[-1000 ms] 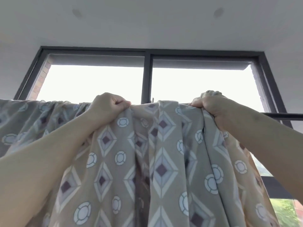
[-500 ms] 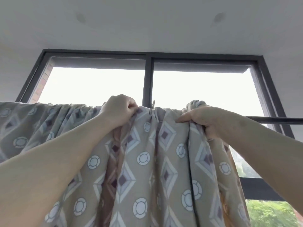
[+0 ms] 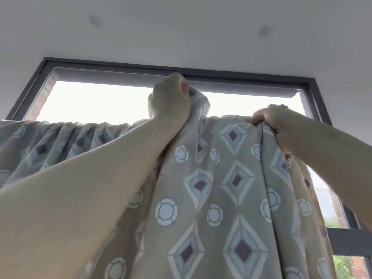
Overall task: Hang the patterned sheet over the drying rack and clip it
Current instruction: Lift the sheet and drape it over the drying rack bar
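Bare forearms (image 3: 80,188); bare left hand (image 3: 169,103), right hand (image 3: 281,125).

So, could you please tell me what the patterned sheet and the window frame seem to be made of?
The patterned sheet looks like thin woven cloth, matte, perhaps cotton or a blend: it gathers in soft folds and drapes limply. The window frame looks like dark painted metal, smooth and straight-edged, though plastic is possible.
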A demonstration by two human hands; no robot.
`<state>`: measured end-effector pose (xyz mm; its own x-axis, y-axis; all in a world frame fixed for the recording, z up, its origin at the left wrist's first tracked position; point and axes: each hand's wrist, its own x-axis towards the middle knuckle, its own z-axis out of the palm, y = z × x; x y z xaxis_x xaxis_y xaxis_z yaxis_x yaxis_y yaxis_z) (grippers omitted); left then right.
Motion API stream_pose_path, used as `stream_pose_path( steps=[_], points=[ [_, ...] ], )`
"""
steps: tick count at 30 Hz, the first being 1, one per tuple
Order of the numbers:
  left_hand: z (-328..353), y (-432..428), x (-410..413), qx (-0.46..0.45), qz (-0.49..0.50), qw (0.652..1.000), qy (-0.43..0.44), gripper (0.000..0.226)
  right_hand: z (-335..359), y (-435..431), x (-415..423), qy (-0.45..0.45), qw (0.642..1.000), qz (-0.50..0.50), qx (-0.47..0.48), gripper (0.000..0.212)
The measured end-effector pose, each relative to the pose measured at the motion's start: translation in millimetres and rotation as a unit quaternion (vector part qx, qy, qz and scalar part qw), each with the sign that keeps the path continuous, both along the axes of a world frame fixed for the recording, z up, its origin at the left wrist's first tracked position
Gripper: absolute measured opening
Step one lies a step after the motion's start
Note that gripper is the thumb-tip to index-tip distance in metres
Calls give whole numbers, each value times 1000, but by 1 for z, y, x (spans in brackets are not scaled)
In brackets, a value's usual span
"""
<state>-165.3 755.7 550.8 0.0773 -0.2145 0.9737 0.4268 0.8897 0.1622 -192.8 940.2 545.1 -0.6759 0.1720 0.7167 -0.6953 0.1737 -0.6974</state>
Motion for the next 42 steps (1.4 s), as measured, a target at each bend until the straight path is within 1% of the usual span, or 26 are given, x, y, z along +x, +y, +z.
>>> stream_pose_path(
  steps=[1, 3, 4, 5, 6, 8, 11, 13, 15, 17, 18, 20, 21, 23, 25, 27, 28, 30, 31, 34, 35, 36, 38, 39, 40, 42],
  points=[
    [-1, 5, -3, -57, -3, 996, -62, 23, -1, 4, 0, 3, 1000, -2, 0, 11],
    [-11, 11, -18, -179, -1, 957, -230, 25, -11, 8, -5, -19, 1000, 12, 12, 5],
    [-17, 10, -23, -206, 3, 939, -275, 30, -18, 9, -8, -36, 999, 27, 21, 4],
    [-22, 7, -27, -213, 5, 934, -288, 34, -25, 11, -11, -52, 998, 39, 26, 3],
    [-25, 4, -28, -211, -1, 935, -285, 35, -30, 14, -14, -58, 997, 48, 23, 3],
    [-30, -1, -28, -205, -3, 940, -273, 28, -36, 20, -19, -53, 996, 65, -1, 15],
    [-36, -23, -21, -186, 25, 952, -241, 21, -36, 26, -26, -19, 997, 72, -36, 28],
    [-36, -50, -15, -139, 65, 957, -247, 25, -38, 29, -32, -4, 997, 61, -47, 28],
    [-29, -72, -14, -67, 110, 947, -293, 26, -41, 31, -39, -10, 997, 60, -44, 25],
    [-23, -72, -17, -5, 156, 931, -329, 22, -43, 26, -43, -25, 995, 81, -44, 17],
    [-21, -63, -20, 0, 159, 935, -318, 21, -43, 22, -44, -30, 995, 84, -43, 15],
    [-22, -32, -23, -50, 102, 956, -271, 24, -42, 13, -42, -32, 996, 76, -41, 14],
    [-28, -14, -20, -107, 75, 959, -252, 31, -41, 10, -39, -32, 996, 75, -42, 16],
    [-46, 13, -18, -216, 80, 936, -266, 37, -41, 9, -34, -30, 994, 94, -39, 22],
    [-52, 7, -25, -238, 91, 935, -246, 32, -44, 9, -29, -45, 991, 124, -30, 14],
    [-49, -12, -27, -211, 38, 954, -211, 26, -46, 11, -25, -49, 989, 130, -60, 5],
    [-47, -24, -24, -194, 25, 961, -195, 25, -46, 14, -25, -51, 989, 115, -77, 15],
    [-46, -55, -14, -173, 76, 963, -190, 26, -43, 17, -24, -56, 991, 87, -86, 33],
    [-44, -70, -9, -143, 118, 961, -206, 26, -42, 21, -24, -62, 991, 77, -88, 37],
    [-38, -77, 3, -18, 270, 924, -270, 24, -45, 22, -23, -77, 990, 86, -77, 37],
    [-38, -63, 4, -7, 291, 915, -280, 27, -46, 20, -23, -81, 989, 91, -78, 34],
    [-40, -43, 10, -32, 289, 917, -273, 37, -48, 16, -20, -90, 988, 95, -81, 32],
    [-47, -3, 25, -84, 140, 952, -260, 87, -48, 11, -22, -94, 985, 108, -93, 32],
    [-53, 16, 35, -107, 62, 950, -287, 99, -47, 9, -22, -94, 985, 114, -93, 33],
    [-57, 27, 39, -183, 76, 932, -304, 82, -47, 7, -21, -96, 984, 116, -91, 33],
    [-61, 28, 8, -182, 34, 941, -285, 42, -48, 7, -21, -101, 985, 116, -81, 33]
  ],
)
